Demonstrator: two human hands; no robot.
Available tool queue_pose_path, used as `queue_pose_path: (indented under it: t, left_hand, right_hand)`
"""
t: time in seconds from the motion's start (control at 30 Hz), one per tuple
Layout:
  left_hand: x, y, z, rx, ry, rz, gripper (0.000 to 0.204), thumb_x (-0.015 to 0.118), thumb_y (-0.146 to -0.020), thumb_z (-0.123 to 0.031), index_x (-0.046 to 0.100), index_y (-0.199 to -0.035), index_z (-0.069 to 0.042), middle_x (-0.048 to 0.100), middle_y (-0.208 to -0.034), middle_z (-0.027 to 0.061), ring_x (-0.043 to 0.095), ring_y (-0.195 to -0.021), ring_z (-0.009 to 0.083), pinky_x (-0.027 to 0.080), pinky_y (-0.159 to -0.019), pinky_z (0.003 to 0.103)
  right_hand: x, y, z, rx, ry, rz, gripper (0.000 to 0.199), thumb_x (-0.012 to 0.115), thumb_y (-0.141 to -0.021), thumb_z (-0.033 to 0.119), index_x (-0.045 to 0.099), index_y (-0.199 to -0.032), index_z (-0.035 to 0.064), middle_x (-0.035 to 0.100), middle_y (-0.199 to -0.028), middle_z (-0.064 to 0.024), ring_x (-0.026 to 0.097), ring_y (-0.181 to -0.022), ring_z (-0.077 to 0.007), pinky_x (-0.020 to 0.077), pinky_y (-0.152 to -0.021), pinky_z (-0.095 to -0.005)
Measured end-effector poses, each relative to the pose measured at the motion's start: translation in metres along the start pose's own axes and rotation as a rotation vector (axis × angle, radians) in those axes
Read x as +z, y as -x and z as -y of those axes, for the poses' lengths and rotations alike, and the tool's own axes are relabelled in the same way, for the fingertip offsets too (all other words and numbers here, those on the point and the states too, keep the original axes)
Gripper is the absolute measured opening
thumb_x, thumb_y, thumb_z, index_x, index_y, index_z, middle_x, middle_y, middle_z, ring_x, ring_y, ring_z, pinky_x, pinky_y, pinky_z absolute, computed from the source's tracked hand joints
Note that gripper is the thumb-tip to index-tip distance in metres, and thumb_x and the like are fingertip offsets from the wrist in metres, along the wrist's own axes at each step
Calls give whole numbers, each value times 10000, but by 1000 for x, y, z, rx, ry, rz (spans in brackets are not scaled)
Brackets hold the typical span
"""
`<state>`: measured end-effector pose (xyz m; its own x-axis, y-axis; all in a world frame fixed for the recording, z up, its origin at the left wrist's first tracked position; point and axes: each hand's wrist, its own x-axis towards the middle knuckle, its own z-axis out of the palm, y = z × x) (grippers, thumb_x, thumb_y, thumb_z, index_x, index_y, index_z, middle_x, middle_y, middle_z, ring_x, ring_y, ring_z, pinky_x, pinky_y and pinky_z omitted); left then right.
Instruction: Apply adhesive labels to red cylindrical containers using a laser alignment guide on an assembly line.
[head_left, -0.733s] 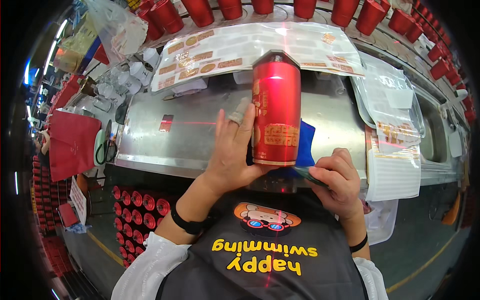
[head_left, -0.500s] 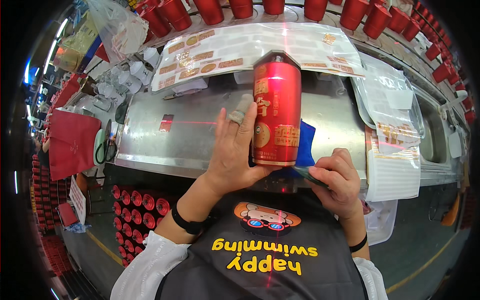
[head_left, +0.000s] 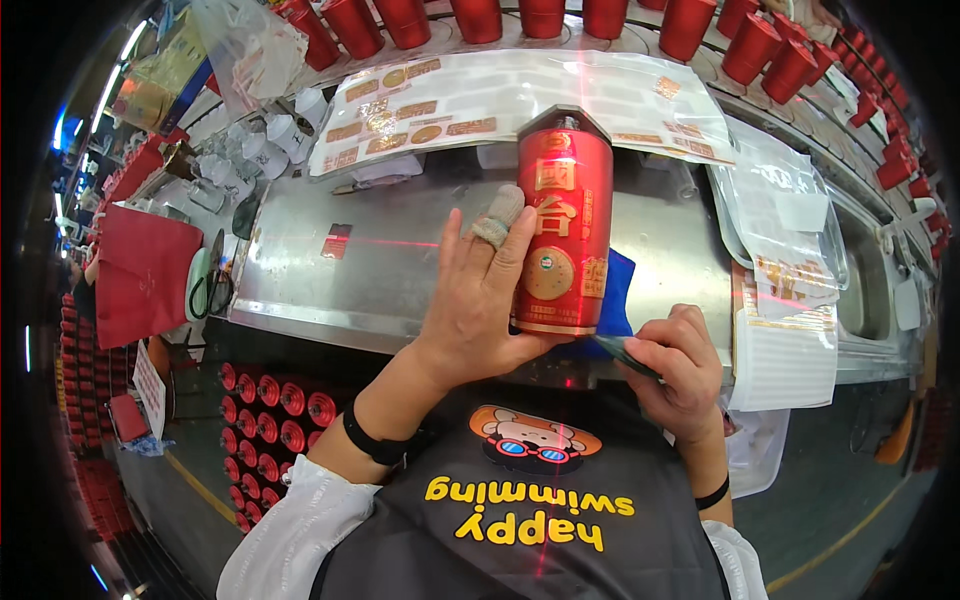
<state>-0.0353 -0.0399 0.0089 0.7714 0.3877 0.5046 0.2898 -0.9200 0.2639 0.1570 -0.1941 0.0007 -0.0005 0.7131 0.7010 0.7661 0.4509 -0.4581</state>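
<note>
A shiny red bottle (head_left: 565,215) with gold lettering and a dark many-sided end lies over the metal worktop, its plain base toward me. My left hand (head_left: 480,285) is closed along its left side, the thumb by the base and a pale finger cover on one finger. Beneath the bottle a blue pad (head_left: 618,290) shows at the right. My right hand (head_left: 675,365) pinches a thin dark green scraper-like piece (head_left: 628,356), whose tip is close to the bottle's base. Whether that tip touches the bottle, I cannot tell.
A sheet of gold stickers (head_left: 420,115) lies behind the bottle; more sheets (head_left: 790,340) are at the right beside a sink (head_left: 868,280). Red cups (head_left: 475,20) line a conveyor at the back. Scissors (head_left: 212,292) and a red bag (head_left: 145,275) sit left.
The bottle has turned about its length, bringing its large gold lettering and round emblem toward the middle. Both hands have shifted slightly. The red cups at the back have moved along.
</note>
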Motion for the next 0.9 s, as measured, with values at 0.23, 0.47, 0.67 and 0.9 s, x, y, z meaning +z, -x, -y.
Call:
queue_pose_path:
  t: [0.23,0.47,0.67,0.9]
  left_hand:
    - [0,-2,0,-24,29,-16,1106,782,-676,-530,251,-1470,27,351,-1441,270,362,-1335,404,149,-1102,635]
    - [5,-4,-1,10,92,-16,1084,804,-691,-495,256,-1465,30,329,-1470,278,355,-1353,408,169,-1129,560]
    - [16,24,10,-222,647,28,1074,795,-732,-450,202,-1483,38,283,-1496,282,294,-1393,422,178,-1163,479]
    - [18,14,13,-67,280,19,1097,826,-721,-340,157,-1493,61,360,-1475,238,426,-1330,330,305,-1115,406]
  right_hand:
    - [-1,-1,-1,-9,12,4,363,780,-636,-30,622,-951,59,591,-806,-74,480,-674,-237,380,-610,-350]
    - [-9,4,3,57,38,-18,376,780,-614,-23,619,-945,51,598,-866,-87,498,-701,-262,403,-622,-368]
    - [-50,1,0,304,112,-173,368,620,-785,-92,614,-1145,-15,652,-990,-181,644,-877,-313,511,-787,-360]
    - [-176,24,-100,441,705,16,295,467,-774,-176,633,-976,-39,543,-1343,-197,565,-1189,-340,463,-976,-355]
